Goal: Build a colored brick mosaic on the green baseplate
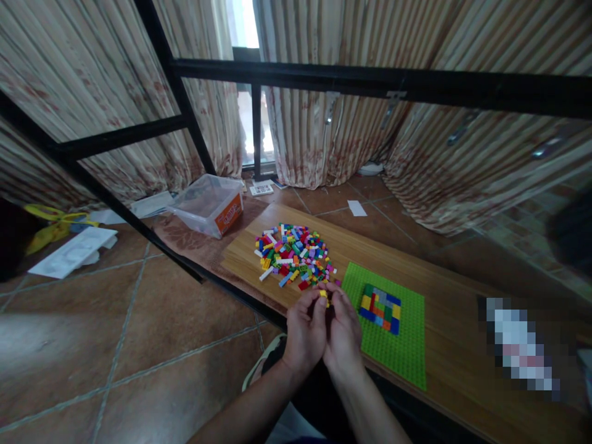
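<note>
My left hand (305, 327) and my right hand (343, 324) meet near the front edge of the wooden board. Pinched between their fingertips is a small yellow brick (323, 295), partly covered by the fingers. Just beyond the hands lies a loose pile of toy bricks (296, 253) in many colours. To the right, a green baseplate (407, 361) rests on the board. On it stands a low block of joined bricks (380, 308) in blue, yellow, red, orange and green.
A clear plastic box (198, 206) with an orange label sits left of the wooden board (444, 296). Black metal bars (324, 73) cross overhead and along the left. A white moulded tray (74, 251) lies on the tiled floor. Striped curtains (314, 123) hang behind.
</note>
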A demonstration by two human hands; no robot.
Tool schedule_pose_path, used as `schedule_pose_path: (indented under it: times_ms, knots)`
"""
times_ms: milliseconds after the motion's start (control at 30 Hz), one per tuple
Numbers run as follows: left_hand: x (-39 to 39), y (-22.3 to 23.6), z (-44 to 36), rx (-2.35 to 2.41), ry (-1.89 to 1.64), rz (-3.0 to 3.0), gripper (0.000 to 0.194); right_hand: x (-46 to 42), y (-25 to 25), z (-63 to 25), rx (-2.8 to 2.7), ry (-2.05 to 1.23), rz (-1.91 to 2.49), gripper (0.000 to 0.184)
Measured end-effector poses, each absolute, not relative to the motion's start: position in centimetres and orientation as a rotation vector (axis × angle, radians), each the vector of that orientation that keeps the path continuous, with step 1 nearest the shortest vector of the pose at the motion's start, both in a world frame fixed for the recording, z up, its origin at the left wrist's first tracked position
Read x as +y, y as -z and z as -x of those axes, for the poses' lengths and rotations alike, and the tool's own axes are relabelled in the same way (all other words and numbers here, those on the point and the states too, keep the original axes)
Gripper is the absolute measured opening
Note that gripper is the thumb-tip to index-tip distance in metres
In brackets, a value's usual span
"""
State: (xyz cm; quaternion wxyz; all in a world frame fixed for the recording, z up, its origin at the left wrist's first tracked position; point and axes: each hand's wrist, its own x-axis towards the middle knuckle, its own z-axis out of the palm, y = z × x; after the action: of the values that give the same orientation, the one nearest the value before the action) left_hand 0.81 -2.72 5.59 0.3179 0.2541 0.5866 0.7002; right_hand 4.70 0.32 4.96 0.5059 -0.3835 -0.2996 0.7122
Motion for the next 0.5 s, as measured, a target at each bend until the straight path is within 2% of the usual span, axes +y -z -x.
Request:
schedule_pose_path:
  times_ms: [167, 300, 400, 500]
  knots:
    - [-2.3, -5.0, -0.1, 1.487, -1.797, -0.636, 0.019, 1.9, -3.7, -4.8, -0.459, -1.907, 0.953, 0.021]
    - [-1.1, -4.2, 2.4, 1.471, -1.769, -0.589, 0.023, 5.3, -3.6, -4.7, -0.436, -2.020, 0.911, 0.017]
    - [0.3, -3.5, 5.0, 1.637, -1.722, -0.666, 0.021, 8.6, -3.6, -4.0, -0.543, -1.968, 0.900, 0.016]
    - [1.5, -3.2, 7.3, 1.985, -1.544, -0.974, 0.017, 11.5, -3.2, -2.5, -0.738, -1.771, 1.000, 0.021]
